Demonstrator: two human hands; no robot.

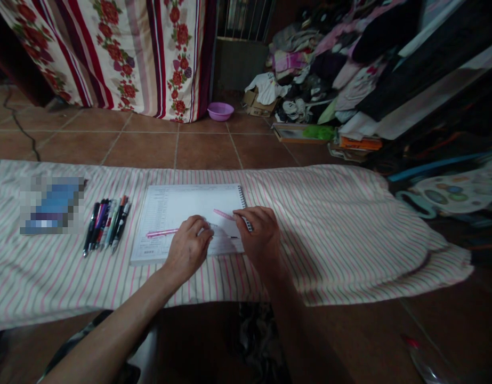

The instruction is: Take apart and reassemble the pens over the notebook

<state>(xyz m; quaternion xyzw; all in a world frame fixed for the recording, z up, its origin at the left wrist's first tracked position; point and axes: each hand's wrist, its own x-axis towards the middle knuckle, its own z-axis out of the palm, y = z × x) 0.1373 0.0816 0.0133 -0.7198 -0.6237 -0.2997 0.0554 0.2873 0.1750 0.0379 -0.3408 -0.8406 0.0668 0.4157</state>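
A spiral notebook (pixel 190 205) with a pale printed cover lies on the striped cloth. My left hand (pixel 191 244) rests over its lower middle, fingers curled together; what they pinch is hidden. A long pink pen barrel (pixel 161 233) sticks out to the left from beside that hand. Just right of its fingertips is a thin, dark-tipped piece like a pen refill (pixel 233 237). Near the spiral edge, my right hand (pixel 260 232) is closed, thumb and fingers pinching the end of a shorter pink pen part (pixel 223 214).
Several pens (pixel 105 224) lie side by side left of the notebook, and a blurred-out phone-like object (pixel 56 205) lies farther left. The striped cloth (pixel 329 229) covers the low surface. Beyond it are a purple basin (pixel 220 111), a floral curtain (pixel 142 58) and heaped clothes (pixel 309 69).
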